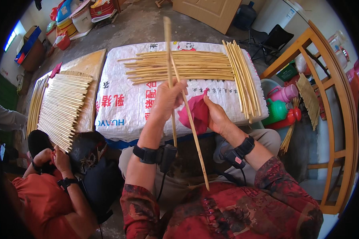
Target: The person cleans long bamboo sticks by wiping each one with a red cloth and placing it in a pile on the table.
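My left hand (172,97) is closed around two thin peeled wooden sticks. One stick (167,38) stands nearly straight up the view; the other stick (195,137) slants down to the right towards my shirt. In my right hand (217,116) is a crumpled pink cloth (196,115), pinched between thumb and fingers and hanging beside the slanted stick. Beyond my hands, a row of similar sticks (182,66) lies crosswise on a table covered with a white woven plastic sack (122,80) bearing printing. At its right end, more sticks (242,80) lie lengthwise.
At left, a person in an orange shirt (48,200) works beside a wooden board (88,98) with rows of sticks (62,107). Right of the table are a pink thermos jug (284,93), a green one (276,112) and a wooden frame (327,89). A black folding chair (276,38) stands behind.
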`<state>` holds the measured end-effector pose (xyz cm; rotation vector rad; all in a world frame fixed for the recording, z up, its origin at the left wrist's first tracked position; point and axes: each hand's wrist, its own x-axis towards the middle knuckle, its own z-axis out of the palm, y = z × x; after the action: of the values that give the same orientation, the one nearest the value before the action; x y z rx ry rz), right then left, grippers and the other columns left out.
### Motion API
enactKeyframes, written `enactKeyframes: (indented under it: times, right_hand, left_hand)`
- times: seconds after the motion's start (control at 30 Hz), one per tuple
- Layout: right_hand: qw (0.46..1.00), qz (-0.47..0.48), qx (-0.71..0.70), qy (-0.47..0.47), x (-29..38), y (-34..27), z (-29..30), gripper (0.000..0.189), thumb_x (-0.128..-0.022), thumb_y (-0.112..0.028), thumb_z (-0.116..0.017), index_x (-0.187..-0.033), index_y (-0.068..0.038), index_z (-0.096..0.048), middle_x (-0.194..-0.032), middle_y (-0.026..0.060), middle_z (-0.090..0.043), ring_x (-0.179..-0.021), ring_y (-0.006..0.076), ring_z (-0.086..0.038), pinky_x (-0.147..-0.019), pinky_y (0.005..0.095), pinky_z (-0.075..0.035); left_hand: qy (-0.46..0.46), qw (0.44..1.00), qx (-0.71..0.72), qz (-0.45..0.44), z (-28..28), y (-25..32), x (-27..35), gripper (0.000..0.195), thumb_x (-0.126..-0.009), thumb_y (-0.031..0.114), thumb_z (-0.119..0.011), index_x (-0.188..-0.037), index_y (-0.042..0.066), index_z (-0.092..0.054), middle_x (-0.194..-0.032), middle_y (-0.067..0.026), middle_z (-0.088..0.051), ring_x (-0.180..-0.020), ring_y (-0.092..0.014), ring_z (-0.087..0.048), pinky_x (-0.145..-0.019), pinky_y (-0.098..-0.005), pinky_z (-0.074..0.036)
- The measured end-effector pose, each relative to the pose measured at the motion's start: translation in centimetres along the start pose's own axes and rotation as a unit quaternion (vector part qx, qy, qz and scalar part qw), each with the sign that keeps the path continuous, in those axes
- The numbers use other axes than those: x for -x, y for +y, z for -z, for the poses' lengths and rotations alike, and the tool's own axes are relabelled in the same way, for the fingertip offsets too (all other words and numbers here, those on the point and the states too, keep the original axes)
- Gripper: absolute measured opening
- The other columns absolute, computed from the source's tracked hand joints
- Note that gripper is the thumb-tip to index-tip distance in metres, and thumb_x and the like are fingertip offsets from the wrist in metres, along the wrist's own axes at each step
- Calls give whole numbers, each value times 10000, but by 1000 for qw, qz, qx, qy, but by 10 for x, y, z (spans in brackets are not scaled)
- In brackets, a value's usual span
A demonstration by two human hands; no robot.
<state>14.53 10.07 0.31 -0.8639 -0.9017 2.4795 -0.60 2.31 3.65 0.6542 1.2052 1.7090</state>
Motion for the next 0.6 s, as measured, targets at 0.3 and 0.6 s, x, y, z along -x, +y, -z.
enactKeyframes:
  times: [0.3, 0.6]
  right_hand:
    - [988, -23, -26, -150, 13, -16, -27, 407, -881, -376, -341, -999, -9, -472, -892, 94, -553, -877, 204, -536, -812, 332, -419]
    - [972, 30, 165, -164, 24, -8, -24, 497, -703, 22, -589, -1129, -39, -341, -1035, 60, -484, -951, 158, -500, -858, 303, -395]
  left_hand:
    - [-20, 994, -98, 33, -9, -19, 1, 275, -838, 249, -500, -714, 7, -540, -481, -7, -479, -354, -46, -408, -311, -169, -303]
    - [18, 965, -259, 42, -4, -16, -2, 295, -857, 255, -448, -709, 10, -520, -475, -26, -484, -350, -76, -428, -302, -196, -317]
